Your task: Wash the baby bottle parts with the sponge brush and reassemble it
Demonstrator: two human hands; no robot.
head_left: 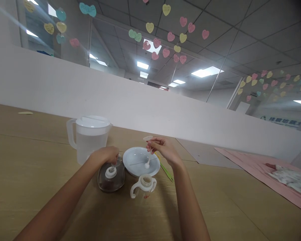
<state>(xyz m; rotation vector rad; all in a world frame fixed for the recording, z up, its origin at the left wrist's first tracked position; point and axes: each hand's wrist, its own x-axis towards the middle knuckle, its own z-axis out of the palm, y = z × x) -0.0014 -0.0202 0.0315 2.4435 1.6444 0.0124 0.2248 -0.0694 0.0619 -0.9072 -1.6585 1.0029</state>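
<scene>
My right hand pinches a pale straw piece with a round flange on top. Its thin tube hangs down to a white bulb-shaped end over the white bowl; I cannot tell whether it touches. In front of the bowl stands a small bottle with two white handles, its mouth uncovered. My left hand is closed above a dark see-through rounded container bearing a white ring. Something clear shows below its fingers, too indistinct to name.
A lidded clear pitcher stands behind my left hand. A green-handled utensil lies right of the bowl. On the right is a pink cloth with a patterned fabric on it. A low white wall runs behind the table.
</scene>
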